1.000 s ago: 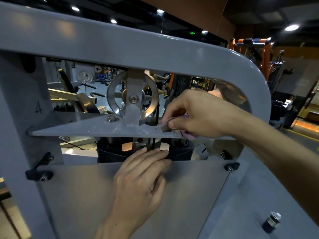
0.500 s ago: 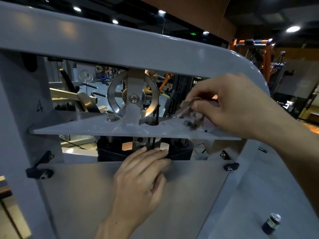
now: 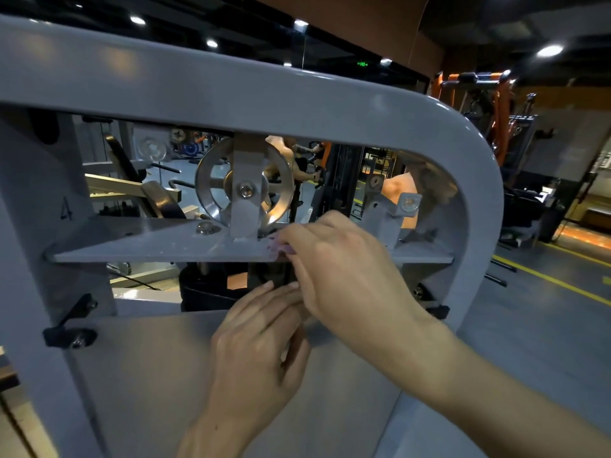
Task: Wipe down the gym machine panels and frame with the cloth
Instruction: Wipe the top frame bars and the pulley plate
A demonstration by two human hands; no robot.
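Note:
The grey gym machine frame (image 3: 231, 84) arches over a flat grey shelf plate (image 3: 148, 246) that carries a silver pulley wheel (image 3: 211, 190). My right hand (image 3: 344, 266) sits on the plate's front edge just right of the pulley bracket and grips a small pinkish cloth (image 3: 281, 250), of which only a corner shows. My left hand (image 3: 261, 345) rests flat with straight fingers on the lower grey panel (image 3: 139, 375), its fingertips at the panel's top edge by the black weight stack opening.
Black clips with bolts (image 3: 71, 335) hold the panel at the left. A bolted bracket (image 3: 408, 203) stands at the right of the plate. Beyond the frame are other gym machines, an orange rack (image 3: 496, 104) and a floor with yellow lines (image 3: 555, 282).
My right hand has swept the cloth from the right part of the plate back left and down to its front edge near the pulley bracket. My left hand has stayed in place.

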